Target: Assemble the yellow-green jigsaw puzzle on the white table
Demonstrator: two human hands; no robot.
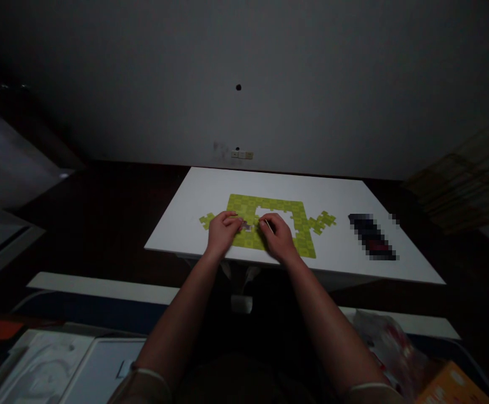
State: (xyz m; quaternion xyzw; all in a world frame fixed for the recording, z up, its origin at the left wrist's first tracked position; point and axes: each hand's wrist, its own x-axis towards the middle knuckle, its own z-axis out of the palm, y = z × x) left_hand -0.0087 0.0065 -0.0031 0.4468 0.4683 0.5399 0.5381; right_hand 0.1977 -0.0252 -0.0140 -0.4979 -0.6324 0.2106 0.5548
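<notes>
A green jigsaw puzzle [299, 216] lies partly assembled on a small white table [185, 207], with a white gap in its middle. My left hand [222, 231] rests on the puzzle's lower left part, fingers curled, pinching a small piece [247, 227] at its fingertips. My right hand [277, 234] is just to the right, fingers bent and meeting the same piece. Loose green pieces [322, 221] lie joined in a cluster to the right of the puzzle. A few more pieces [206, 220] sit at its left.
A dark, blurred-out object [371, 235] lies on the table's right side. A grey wall [244, 84] with a socket stands behind the table. Flat white boxes [59, 365] and an orange box [450, 384] lie near me at the bottom.
</notes>
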